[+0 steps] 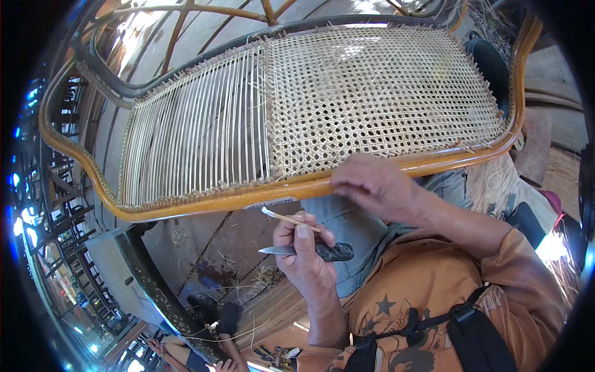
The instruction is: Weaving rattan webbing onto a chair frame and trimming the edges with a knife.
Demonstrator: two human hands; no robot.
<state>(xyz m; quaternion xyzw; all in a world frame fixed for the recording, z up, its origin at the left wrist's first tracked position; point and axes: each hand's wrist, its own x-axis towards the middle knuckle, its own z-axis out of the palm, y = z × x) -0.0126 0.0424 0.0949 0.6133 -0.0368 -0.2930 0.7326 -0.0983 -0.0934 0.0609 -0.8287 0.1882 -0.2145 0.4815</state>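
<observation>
My left hand [307, 254] is closed around a knife [334, 252] with a dark, wrapped-looking handle, its short pointed blade sticking out to the left. Between the thumb and fingers of that hand is also a thin pale stick [279, 215] with a whitish tip. Over the glossy wooden front rail [297, 187] of a cane-woven frame is my right hand [378, 186], fingers loosely bent and thumb apart; I see nothing held in it. The right part of the panel is a finished-looking open cane weave [384, 93]; on the left run parallel cane strands [192, 130].
Cane ends stick up along the panel's edges. Plank flooring [217, 248] below carries loose fibre scraps. A dark-edged piece with a woven panel [121, 266] stands at lower left. Another person's hands [226, 366] and several tools [273, 356] show at the bottom.
</observation>
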